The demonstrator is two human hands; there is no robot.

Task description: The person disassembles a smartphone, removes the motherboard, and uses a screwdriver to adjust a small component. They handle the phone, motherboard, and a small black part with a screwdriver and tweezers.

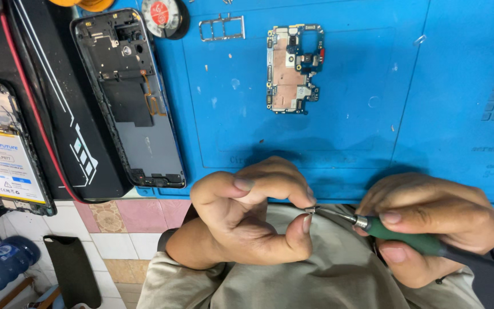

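Nearest, the left hand (247, 214) pinched one tiny metal part (309, 210) between thumb and forefinger, while the right hand (430, 226) gripped one green-handled tool (407, 237), its tip at the part. Beyond, the blue bench (373, 114) carried one circuit board (293, 68), one card tray (222, 27) and two opened phone bodies (127, 97).

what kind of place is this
Most likely a phone repair bench. A bare phone circuit board lies on a blue work mat, an emptied phone frame rests at its edge, and the right hand works a green-handled tool on a tiny part pinched in the left hand.
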